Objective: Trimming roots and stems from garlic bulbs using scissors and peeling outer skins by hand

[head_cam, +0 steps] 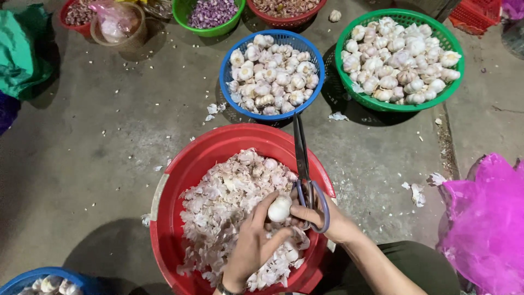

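White garlic bulb (pixel 279 208) pinched between left hand (pixel 254 243) and right hand (pixel 327 218), over red basin (pixel 180 164) catching peels; scissors (pixel 303 164) looped on right fingers, blades shut, pointing away.

A grey concrete floor (pixel 109 142), strewn with flakes of white garlic skin (pixel 418 192), carries everything. A round red plastic basin (pixel 180 175) is set nearest. Beyond it a blue plastic basket (pixel 227 65) is placed, and to the far right a green plastic basket (pixel 349 93). A pink plastic bag (pixel 486 218) lies at the right.

Bare floor (pixel 98 158) left of red basin (pixel 180 169)
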